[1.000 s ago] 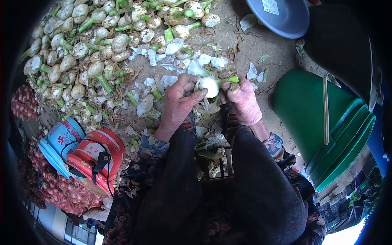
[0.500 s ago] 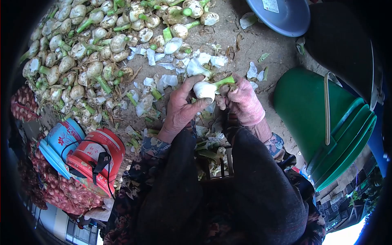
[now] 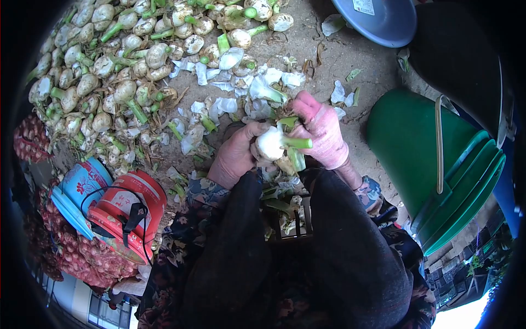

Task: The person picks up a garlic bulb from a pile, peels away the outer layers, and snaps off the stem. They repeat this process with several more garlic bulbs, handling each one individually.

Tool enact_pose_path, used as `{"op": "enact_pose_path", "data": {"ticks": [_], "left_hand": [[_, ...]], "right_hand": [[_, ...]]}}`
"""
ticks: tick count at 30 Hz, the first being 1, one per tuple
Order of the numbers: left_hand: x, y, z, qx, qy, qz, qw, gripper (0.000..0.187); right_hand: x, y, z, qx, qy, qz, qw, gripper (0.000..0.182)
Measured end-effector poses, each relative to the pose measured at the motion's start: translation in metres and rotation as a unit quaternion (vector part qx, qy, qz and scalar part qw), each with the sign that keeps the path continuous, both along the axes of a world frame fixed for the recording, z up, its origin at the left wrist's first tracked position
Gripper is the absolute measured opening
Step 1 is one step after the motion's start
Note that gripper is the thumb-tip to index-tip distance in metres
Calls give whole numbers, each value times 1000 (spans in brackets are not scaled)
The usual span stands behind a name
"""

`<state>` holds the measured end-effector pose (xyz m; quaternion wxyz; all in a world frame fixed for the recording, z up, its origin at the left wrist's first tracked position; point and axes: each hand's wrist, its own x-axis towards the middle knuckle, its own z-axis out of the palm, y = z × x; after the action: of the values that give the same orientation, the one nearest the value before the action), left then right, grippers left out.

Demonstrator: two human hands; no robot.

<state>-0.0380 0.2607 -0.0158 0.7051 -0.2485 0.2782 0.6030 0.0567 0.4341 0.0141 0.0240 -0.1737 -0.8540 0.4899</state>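
Note:
My left hand (image 3: 235,156) is wrapped round a white garlic bulb (image 3: 270,143), its short green stem (image 3: 298,143) pointing right. My right hand (image 3: 322,134), in a pinkish glove or wrap, has its fingers curled beside the stem, pinching a strip of garlic peel (image 3: 287,122); the fingertips are partly hidden. Another loosened leaf (image 3: 296,159) hangs below the stem. On the ground just beyond the hands lie white peelings (image 3: 222,107) and a larger piece of skin with a green base (image 3: 267,90).
A big heap of unpeeled garlic (image 3: 104,71) covers the far left. A green bucket (image 3: 416,159) lies tilted at right, with a blue-grey basin (image 3: 378,24) beyond it. Red (image 3: 131,203) and light-blue (image 3: 85,183) buckets stand at left by net bags of reddish bulbs (image 3: 87,255).
The bulb has come nearer to my body and turned, its stem now level. My left hand shifted down with it; the right hand's fingers moved from the stem's end onto peel.

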Motion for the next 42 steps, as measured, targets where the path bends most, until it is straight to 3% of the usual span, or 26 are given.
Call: {"op": "enact_pose_path", "data": {"ticks": [1,3,4,6,7,9,10,11,14,17,19,21,24,25,26,27,30,32,33,35,36,37,39,40,41,42], "left_hand": [[5,-1,-3,-54,-9,37,998,36],[3,-5,-1,-33,45,40,998,37],[1,-5,0,-21,71,43,996,38],[-3,-3,2,-25,131,-2,991,41],[-6,-2,4,-28,160,-27,986,43],[-8,8,12,-13,227,-47,973,43],[-9,12,14,-4,261,-56,964,43],[-8,10,6,-2,269,-76,960,42],[-9,13,4,-62,254,-49,964,33],[-5,13,-5,-88,329,8,940,22],[-18,0,-13,1,508,-80,858,19],[-25,-5,-10,64,639,-160,750,15],[-29,-11,-6,67,808,-343,474,11],[-26,-16,-13,49,841,-348,411,9],[-26,-24,-19,20,840,-367,399,9],[-28,-32,-25,-8,838,-386,385,9],[-38,-37,-29,-106,777,-512,350,15],[-46,-33,-26,-153,738,-555,351,20],[-50,-30,-21,-167,732,-548,368,23],[-59,-24,-11,-189,772,-479,371,27],[-62,-19,-6,-189,815,-417,356,28],[-63,-12,0,-188,852,-351,339,29],[-71,10,4,-180,867,-329,329,27],[-74,21,3,-177,873,-317,326,26],[-75,33,1,-175,860,-357,321,25],[-76,44,-2,-171,844,-398,316,25]], "right_hand": [[-1,-1,-8,-22,19,1,1000,25],[-1,-1,-11,-111,33,-21,993,27],[-2,1,-2,-259,-59,-95,959,25],[16,12,-7,-491,-31,-143,859,33],[18,18,5,-337,-95,-67,934,36],[15,9,-7,-255,-156,-13,954,24],[14,-4,11,84,-48,80,992,22],[15,-6,4,104,-89,113,984,30],[15,-11,-2,100,-101,120,983,31],[23,-10,-9,106,-78,101,986,25],[24,-9,-18,114,-123,21,986,25],[26,-2,-18,14,-225,-38,974,26],[32,1,-12,-229,-257,-183,921,20],[34,4,-9,-327,-255,-215,884,20],[36,8,-8,-421,-248,-246,837,19],[53,15,-24,-636,-149,-252,714,18],[78,22,-51,-767,-29,-197,609,23],[73,32,-23,-515,-82,-196,831,23],[71,35,-6,-524,-47,-205,825,27],[65,40,32,-713,125,-154,673,38],[63,48,45,-740,184,-71,643,44],[59,59,40,-689,209,-7,694,46],[52,80,29,-564,278,104,770,51],[37,64,57,-400,219,-90,886,50],[17,69,37,-272,151,-27,950,40],[1,66,41,-182,-103,-49,977,36]]}}
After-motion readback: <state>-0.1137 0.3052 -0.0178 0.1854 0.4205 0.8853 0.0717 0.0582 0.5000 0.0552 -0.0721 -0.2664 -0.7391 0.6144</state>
